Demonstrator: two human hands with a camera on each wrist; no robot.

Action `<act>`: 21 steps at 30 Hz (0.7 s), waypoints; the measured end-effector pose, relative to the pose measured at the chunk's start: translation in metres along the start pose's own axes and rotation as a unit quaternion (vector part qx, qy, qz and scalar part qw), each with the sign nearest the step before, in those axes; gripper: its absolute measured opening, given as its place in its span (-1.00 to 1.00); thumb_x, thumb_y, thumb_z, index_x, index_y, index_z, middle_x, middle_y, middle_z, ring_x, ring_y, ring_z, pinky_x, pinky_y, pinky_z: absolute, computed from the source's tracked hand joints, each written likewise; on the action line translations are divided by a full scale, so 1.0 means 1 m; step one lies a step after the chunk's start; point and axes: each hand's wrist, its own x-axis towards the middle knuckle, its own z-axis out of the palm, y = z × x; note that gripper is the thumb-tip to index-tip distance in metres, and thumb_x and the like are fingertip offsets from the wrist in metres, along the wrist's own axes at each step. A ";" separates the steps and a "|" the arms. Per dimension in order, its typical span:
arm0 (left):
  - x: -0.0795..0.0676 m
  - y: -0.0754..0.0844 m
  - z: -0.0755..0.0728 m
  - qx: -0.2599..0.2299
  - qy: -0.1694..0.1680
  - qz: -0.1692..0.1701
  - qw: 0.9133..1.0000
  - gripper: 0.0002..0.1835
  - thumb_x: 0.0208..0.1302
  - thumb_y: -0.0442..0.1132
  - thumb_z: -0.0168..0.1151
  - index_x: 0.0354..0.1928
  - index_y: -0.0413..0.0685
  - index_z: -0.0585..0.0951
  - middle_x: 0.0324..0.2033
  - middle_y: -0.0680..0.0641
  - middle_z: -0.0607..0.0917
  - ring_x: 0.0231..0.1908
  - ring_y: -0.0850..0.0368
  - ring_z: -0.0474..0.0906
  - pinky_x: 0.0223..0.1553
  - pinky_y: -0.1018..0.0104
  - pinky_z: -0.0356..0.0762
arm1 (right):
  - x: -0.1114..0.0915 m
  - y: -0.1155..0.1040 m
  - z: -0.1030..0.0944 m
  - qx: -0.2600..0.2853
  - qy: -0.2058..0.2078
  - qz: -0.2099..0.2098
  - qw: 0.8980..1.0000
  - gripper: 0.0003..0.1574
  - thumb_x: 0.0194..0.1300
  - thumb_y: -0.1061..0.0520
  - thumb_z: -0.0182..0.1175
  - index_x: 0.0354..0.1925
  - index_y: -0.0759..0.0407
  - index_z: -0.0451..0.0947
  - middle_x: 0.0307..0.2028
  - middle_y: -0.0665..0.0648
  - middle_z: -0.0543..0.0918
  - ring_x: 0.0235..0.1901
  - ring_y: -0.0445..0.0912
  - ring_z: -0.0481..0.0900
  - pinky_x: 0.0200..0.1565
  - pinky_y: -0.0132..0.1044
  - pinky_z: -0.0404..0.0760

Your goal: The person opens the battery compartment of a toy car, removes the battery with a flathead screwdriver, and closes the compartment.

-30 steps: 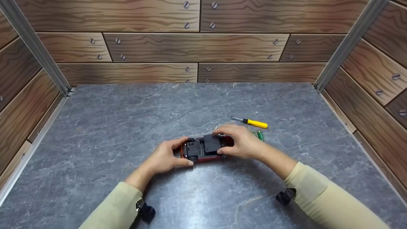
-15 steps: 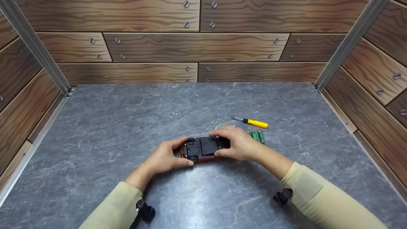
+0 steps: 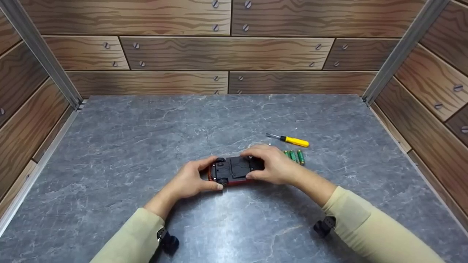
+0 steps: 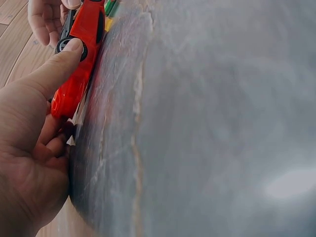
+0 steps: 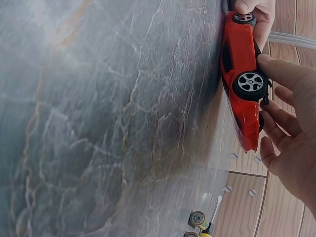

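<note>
A red toy car [image 3: 223,171] lies upside down on the grey table, its black underside up. My left hand [image 3: 186,179] grips one end, thumb on the near side by a wheel; in the left wrist view the thumb rests against that wheel [image 4: 72,48]. A black battery cover [image 3: 240,167] sits flush in the underside. My right hand [image 3: 274,166] arches over the other end, thumb and fingers at opposite edges of the cover. In the right wrist view the right thumb [image 5: 276,69] touches the black underside, while the other fingers are curled beyond the rear wheel [image 5: 250,83].
Several green batteries [image 3: 301,157] lie beside my right hand, partly hidden by it. Behind them is a screwdriver [image 3: 296,141] with a yellow handle. A tiny pale piece [image 3: 270,144] lies close to the right knuckles. Wood-patterned walls [image 3: 226,54] surround the table.
The right hand has lowered the battery cover from a raised position into the car's underside and shifted slightly left, showing more of the batteries. The left hand keeps its hold.
</note>
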 end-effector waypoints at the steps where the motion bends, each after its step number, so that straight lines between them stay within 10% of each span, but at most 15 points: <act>1: 0.000 0.000 0.000 0.000 0.000 0.000 1.000 0.03 -0.02 -0.08 0.75 0.52 -0.10 0.46 0.42 -0.16 0.55 0.40 -0.09 0.48 0.53 -0.06 0.22 | 0.000 0.000 0.000 -0.001 0.001 0.001 1.000 -0.25 0.22 0.00 0.57 0.33 0.12 0.61 0.27 0.16 0.67 0.31 0.16 0.56 0.38 0.20 0.47; 21: 0.000 0.000 0.000 0.004 -0.002 -0.003 1.000 0.04 -0.02 -0.07 0.75 0.53 -0.10 0.45 0.44 -0.17 0.52 0.42 -0.11 0.44 0.54 -0.06 0.19 | 0.000 -0.001 0.001 -0.001 0.006 0.002 1.000 -0.27 0.23 0.00 0.57 0.32 0.12 0.62 0.26 0.15 0.68 0.30 0.15 0.57 0.37 0.18 0.48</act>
